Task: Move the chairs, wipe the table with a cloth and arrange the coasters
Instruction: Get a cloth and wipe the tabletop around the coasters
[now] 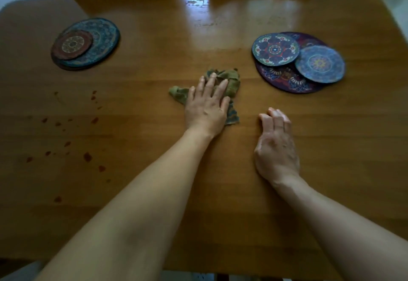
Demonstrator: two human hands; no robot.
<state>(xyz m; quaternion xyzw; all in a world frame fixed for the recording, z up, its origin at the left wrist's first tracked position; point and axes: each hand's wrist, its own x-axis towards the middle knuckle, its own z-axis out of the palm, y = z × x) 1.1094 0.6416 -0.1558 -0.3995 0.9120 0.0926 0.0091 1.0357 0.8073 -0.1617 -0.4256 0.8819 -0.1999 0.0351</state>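
My left hand (pixel 206 104) lay flat on the cloth (pixel 230 83), fingers spread, pressing it to the counter (pixel 154 55) near the middle. My right hand (pixel 276 146) rested near it on bare wood, fingers loosely bent, holding nothing. The cloth looked soft, light and crumpled. I judged it would bunch and slide under the palm, so flat pressure over its middle suited it better than a pinch. The red spots (pixel 87 156) sat well to the left, not yet wiped. The right coasters (pixel 276 49) overlapped near the cloth; the left coasters (pixel 97 38) sat stacked far left. They looked thin, stiff and light, so I'd lift each by its edge.
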